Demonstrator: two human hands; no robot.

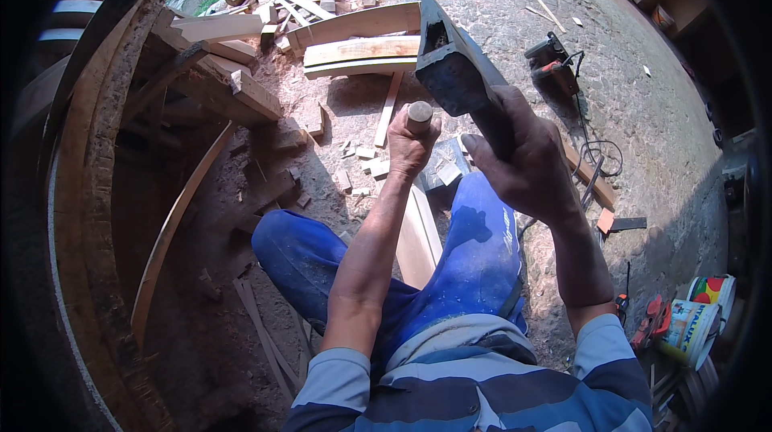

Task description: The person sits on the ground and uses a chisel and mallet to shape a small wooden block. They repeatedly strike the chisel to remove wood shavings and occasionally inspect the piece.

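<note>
Dark metal axe (pixel 452 82) is held up, tight in the right hand (pixel 527 162); the left hand (pixel 412 148) wraps round a wooden handle (pixel 419 114), near the pale board (pixel 416 243) between the legs (pixel 476 231)

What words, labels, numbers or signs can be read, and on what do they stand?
Nearer round white plastic bucket: large printed lettering, partly legible, not quoted.
Dusty blue cloth trousers: white script along the right thigh, too blurred to read.
Black and orange power tool: no marking legible.
Dark metal tool head: no lettering discernible.
</note>
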